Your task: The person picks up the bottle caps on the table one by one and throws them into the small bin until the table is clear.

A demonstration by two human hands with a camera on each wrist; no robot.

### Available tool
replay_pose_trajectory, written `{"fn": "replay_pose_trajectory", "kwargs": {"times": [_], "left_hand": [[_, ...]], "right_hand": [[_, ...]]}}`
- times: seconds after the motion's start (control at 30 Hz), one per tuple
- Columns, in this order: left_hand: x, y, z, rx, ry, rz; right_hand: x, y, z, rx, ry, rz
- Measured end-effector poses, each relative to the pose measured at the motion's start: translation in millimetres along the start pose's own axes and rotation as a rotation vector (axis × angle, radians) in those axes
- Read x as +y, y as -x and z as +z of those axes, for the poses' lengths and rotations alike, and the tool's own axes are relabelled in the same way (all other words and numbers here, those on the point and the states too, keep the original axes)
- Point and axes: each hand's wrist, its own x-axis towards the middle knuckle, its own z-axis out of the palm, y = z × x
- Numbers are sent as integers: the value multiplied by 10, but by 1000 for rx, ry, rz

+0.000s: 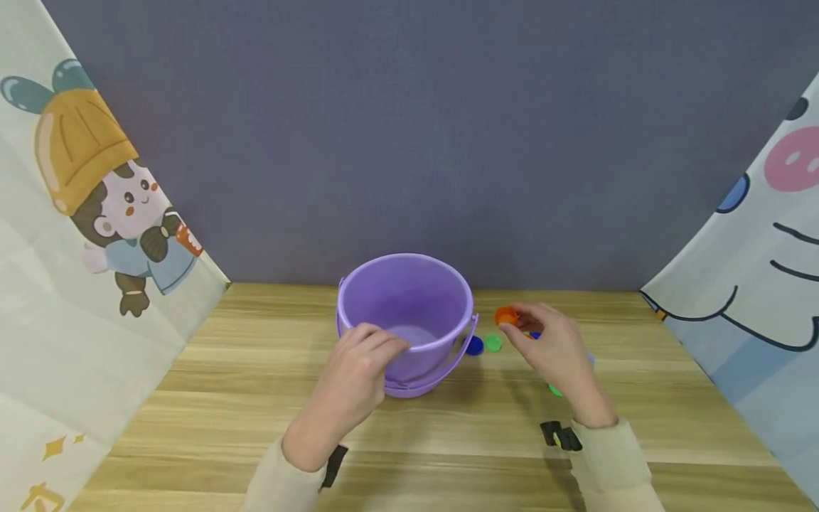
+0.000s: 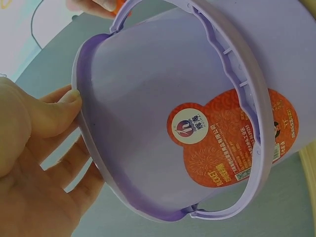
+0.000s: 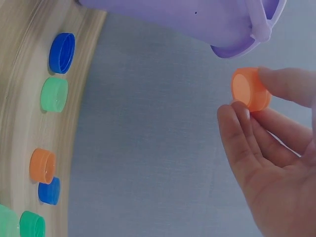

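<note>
A purple bucket [image 1: 422,366] stands upright on the table. My left hand [image 1: 361,363] grips its near rim, with the thumb [image 2: 69,98] on the outer side and the other fingers over the rim. The bucket's handle [image 2: 264,133] hangs down in front of a red-orange label [image 2: 217,163]. To the right of the bucket, my right hand [image 1: 553,348] pinches an orange bottle cap [image 3: 251,89] between thumb and fingertips. That cap is held up above the table, beside the bucket's rim in the right wrist view.
Several loose caps lie on the wooden table [image 1: 256,398] right of the bucket, among them a blue cap [image 3: 61,53], a green cap [image 3: 54,94] and another orange cap [image 3: 43,166]. A grey backdrop [image 1: 409,142] closes the back; printed cloths [image 1: 64,284] flank both sides.
</note>
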Motion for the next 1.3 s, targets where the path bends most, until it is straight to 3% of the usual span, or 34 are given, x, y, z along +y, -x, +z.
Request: {"fn": "replay_pose_trajectory", "kwargs": {"times": [0.6,1.0,1.3], "left_hand": [[40,-7,27,-5,-6,12],[57,-7,25,-13,-8,12],[72,-4,26,-13,-6,15]], "right_hand": [[-30,-1,-7,82,-35,-54],[-96,13,-18,156,-138,-96],[-153,26,-31,172,-215,-79]]}}
